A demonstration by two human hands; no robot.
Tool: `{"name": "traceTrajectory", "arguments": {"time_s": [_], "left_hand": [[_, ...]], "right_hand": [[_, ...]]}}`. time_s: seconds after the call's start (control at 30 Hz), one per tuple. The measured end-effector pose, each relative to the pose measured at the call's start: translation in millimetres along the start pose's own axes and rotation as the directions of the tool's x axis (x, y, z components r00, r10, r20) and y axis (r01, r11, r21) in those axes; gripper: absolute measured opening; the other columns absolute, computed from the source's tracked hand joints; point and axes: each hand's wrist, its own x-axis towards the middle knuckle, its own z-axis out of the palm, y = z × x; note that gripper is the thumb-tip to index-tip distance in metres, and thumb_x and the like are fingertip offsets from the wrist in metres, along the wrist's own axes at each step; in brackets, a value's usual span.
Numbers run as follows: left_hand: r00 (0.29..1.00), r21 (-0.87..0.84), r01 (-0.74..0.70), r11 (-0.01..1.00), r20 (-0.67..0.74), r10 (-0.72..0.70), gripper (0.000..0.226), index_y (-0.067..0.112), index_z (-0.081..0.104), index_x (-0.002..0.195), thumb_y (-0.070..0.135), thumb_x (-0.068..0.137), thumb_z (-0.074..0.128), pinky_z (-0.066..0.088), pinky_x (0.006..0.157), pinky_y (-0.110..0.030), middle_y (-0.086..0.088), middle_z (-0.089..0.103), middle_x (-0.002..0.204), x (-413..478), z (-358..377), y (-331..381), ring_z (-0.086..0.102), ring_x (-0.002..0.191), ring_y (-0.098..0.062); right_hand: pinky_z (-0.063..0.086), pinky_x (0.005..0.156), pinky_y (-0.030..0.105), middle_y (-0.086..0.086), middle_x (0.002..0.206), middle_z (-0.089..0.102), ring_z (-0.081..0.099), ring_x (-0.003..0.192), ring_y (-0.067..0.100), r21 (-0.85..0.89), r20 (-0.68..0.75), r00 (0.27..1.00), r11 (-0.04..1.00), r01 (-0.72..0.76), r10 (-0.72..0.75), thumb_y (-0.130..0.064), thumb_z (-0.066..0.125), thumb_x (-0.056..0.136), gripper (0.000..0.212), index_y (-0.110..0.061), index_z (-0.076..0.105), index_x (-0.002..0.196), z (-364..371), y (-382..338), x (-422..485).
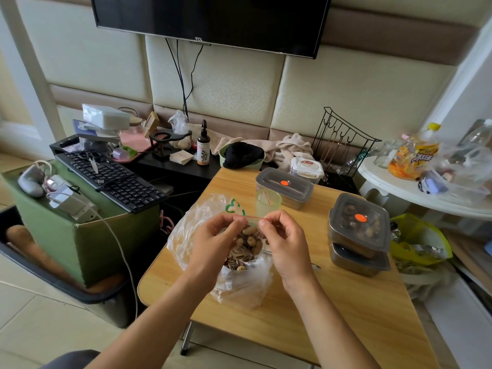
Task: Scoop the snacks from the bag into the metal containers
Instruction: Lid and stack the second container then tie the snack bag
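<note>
- A dark television (pixel 210 20) hangs on the padded wall, its cables trailing down behind the clutter.
- The wooden table (pixel 346 302) in front of the person carries everything for the job.
- To the left stands a green box (pixel 48 222) with a black keyboard (pixel 111 179) lying across its top.
- To the right, a white round side table (pixel 426 194) is crowded with bottles and wrappers.
- A big clear plastic bag (pixel 191 222) sits slumped open on the near-left part of the wooden table, with striped seeds visible inside it.
- Two metal containers (pixel 358 230) are stacked by the table's right edge, both lidded; the top lid has an orange dot and brown snacks show through it.
- A third metal container (pixel 283 186) sits at the far side of the table, lid on, with the same orange dot.
- The left hand (pixel 213 243) is raised over the big bag, thumb and fingers pinching the left end of a small zip bag.
- The right hand (pixel 286 243) pinches the other end of the same strip.
- A pale green cup (pixel 268 202) stands upright just behind the hands, in front of the far container.
- The small zip bag (pixel 253 222), clear with a red seal line, hangs between the two hands above the big bag.
- The snacks (pixel 250 241) in it are pale brown nuts, bunched in its lower part.
</note>
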Motion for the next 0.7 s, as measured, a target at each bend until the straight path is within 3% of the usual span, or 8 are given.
{"name": "traceTrajectory", "arguments": {"time_s": [0.13,0.3,0.43,0.57,0.7], "left_hand": [[1.000,-0.069,0.023,0.997,-0.019,-0.025,0.017,0.003,0.071,0.101,0.019,0.095,0.071,0.060,0.068,-0.024,-0.008,0.076,0.091,-0.1,-0.1,2.2,0.074,0.083,-0.016],[1.000,-0.080,0.021,0.997,-0.013,-0.022,0.016,0.003,0.073,0.099,0.018,0.095,0.071,0.057,0.068,-0.019,-0.007,0.077,0.091,-0.2,-2.5,3.7,0.074,0.083,-0.014],[0.999,0.056,-0.047,0.997,0.014,0.046,0.015,0.004,0.076,0.097,0.018,0.096,0.070,0.060,0.070,-0.027,-0.010,0.078,0.091,-1.0,-2.5,1.0,0.076,0.086,-0.022],[0.991,0.194,-0.130,0.972,0.054,0.122,0.013,0.009,0.077,0.092,0.016,0.098,0.068,0.063,0.082,-0.040,-0.008,0.078,0.088,-0.9,-1.3,-0.7,0.074,0.089,-0.025],[0.988,0.255,-0.145,0.956,0.084,0.127,0.014,0.009,0.074,0.092,0.017,0.100,0.066,0.062,0.083,-0.042,-0.008,0.077,0.088,0.0,-1.0,-0.6,0.073,0.088,-0.024]], "right_hand": [[0.050,0.072,0.029,-0.009,0.074,0.063,0.057,0.073,0.009,0.011,-0.001,1.000,1.000,-0.005,0.005,-0.016,0.067,0.098,0.015,-0.018,0.065,0.083,-0.6,-3.3,-0.1],[0.048,0.072,0.030,-0.007,0.075,0.061,0.056,0.072,0.010,0.047,0.036,0.998,0.998,-0.045,0.043,-0.020,0.066,0.098,0.013,-0.016,0.063,0.086,-2.0,-4.4,-0.9],[0.053,0.082,0.025,-0.014,0.089,0.070,0.064,0.090,0.006,-0.045,0.111,0.994,0.999,0.009,-0.004,-0.030,0.071,0.094,0.007,-0.023,0.069,0.092,-4.3,-1.3,-0.1],[0.054,0.074,0.024,-0.010,0.084,0.072,0.067,0.082,0.006,-0.145,0.119,0.992,0.988,0.059,-0.041,-0.021,0.073,0.095,0.009,-0.023,0.070,0.087,-3.9,1.1,-0.1],[0.050,0.070,0.019,-0.010,0.082,0.071,0.065,0.079,0.005,-0.156,0.131,0.990,0.986,0.064,-0.044,-0.020,0.073,0.094,0.010,-0.022,0.070,0.085,-5.8,1.8,1.5]]}}
